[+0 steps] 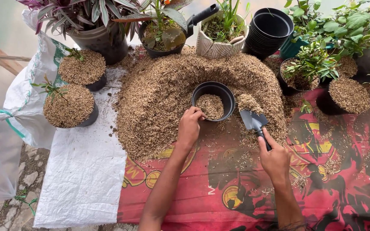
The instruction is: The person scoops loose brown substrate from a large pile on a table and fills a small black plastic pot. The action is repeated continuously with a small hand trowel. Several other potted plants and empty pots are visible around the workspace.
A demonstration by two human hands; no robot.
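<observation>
A red printed mat (pixel 236 192) and a white woven sack (pixel 82 171) cover the ground, heaped with a wide mound of tan rice husk (pixel 159 98). Your left hand (pixel 189 128) is clamped on the near rim of the round black plastic pot (pixel 213 100), which sits in the mound, partly filled. Your right hand (pixel 274 159) is closed around the handle of the small dark metal trowel (pixel 253 119), its blade loaded beside the pot. This looks like the filling step; tipping cleanly calls for keeping the pot steady. 2 filled pots (pixel 71 107) stand left. The trowel handle is mostly hidden.
</observation>
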